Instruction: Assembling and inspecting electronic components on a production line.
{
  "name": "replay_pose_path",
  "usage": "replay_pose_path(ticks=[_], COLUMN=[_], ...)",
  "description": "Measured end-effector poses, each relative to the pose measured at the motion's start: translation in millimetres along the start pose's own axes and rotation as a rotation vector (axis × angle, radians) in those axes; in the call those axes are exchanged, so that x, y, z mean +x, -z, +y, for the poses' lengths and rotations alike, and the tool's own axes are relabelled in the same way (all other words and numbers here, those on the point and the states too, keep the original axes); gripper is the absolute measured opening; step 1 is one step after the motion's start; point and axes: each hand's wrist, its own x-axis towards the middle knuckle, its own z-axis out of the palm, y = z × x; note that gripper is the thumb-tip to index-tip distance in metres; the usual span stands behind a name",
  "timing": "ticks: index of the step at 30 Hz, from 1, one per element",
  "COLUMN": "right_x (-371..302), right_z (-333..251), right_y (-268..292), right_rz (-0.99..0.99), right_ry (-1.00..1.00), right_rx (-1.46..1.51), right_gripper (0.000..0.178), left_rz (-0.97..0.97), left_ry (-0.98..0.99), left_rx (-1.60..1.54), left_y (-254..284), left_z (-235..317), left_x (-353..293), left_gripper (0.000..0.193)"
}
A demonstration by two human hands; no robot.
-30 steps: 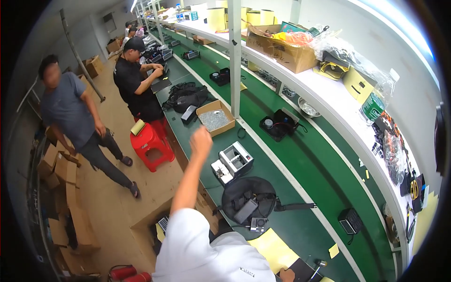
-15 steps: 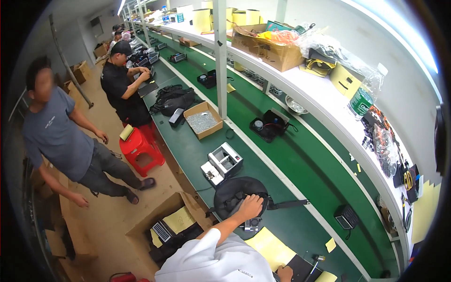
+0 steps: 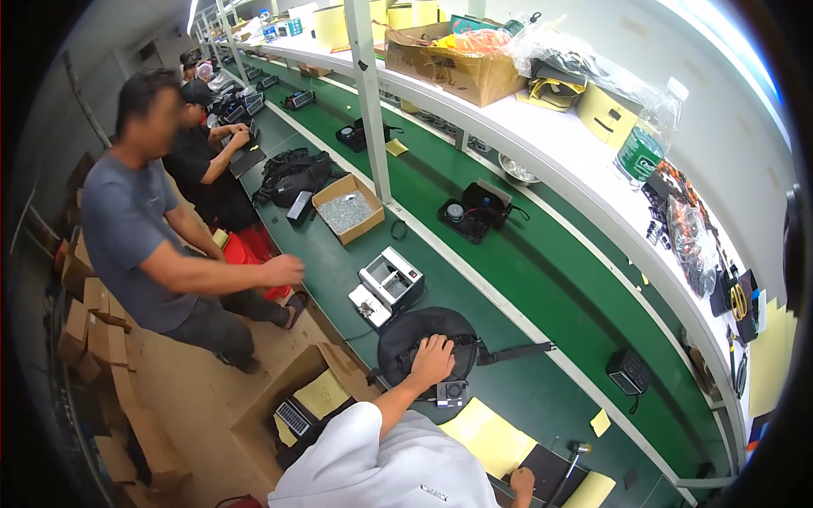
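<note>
On the green bench lies a round black bag (image 3: 396, 349) with a strap trailing to the right. My left hand (image 3: 434, 360) rests on top of it, fingers apart over its folds. Beside that wrist is a small silver-grey device with a round dial or lens (image 3: 451, 392). My right hand (image 3: 522, 484) is low on the bench, fingers curled together at the edge of a dark sheet (image 3: 535, 461); whatever is in them is hidden. A yellow sheet (image 3: 487, 433) lies just left of it, and a hammer (image 3: 579, 449) to its right.
A white-and-black machine (image 3: 391, 279) and a carton of small metal parts (image 3: 347, 207) stand farther along the bench. Black devices (image 3: 627, 371) sit on the green conveyor (image 3: 542, 279). A co-worker (image 3: 161, 220) reaches toward the bench from the left, above an open carton (image 3: 279, 398).
The co-worker in grey has come closer to the bench and extended an arm toward it. My view has shifted slightly; my left hand stays on the bag and my right by the dark sheet.
</note>
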Motion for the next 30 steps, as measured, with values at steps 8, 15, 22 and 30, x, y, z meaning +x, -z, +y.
replay_pose_path(ticks=[8,15,22,30], right_x=[18.2,8.8,-1.5,-5.5], right_z=[20.8,15.7,11.6,5.3], right_y=[-13.2,-5.7,-1.0,3.6], right_rz=[-0.122,-0.135,-0.113,-0.080], right_ry=[-0.153,-0.242,-0.191,-0.089], right_rx=[0.165,0.212,0.178,0.173], right_gripper=[0.031,0.031,0.031,0.032], left_rz=[0.000,-0.030,-0.049,-0.069], left_ry=[-0.006,-0.001,-0.022,0.021], left_rx=[-0.011,0.001,0.000,0.045], left_y=[-1.4,-1.4,-2.8,-7.1], left_z=[-1.2,3.1,4.1,1.0], left_x=[-1.8,0.1,3.3,4.0], left_gripper=[0.030,0.030,0.027,0.032])
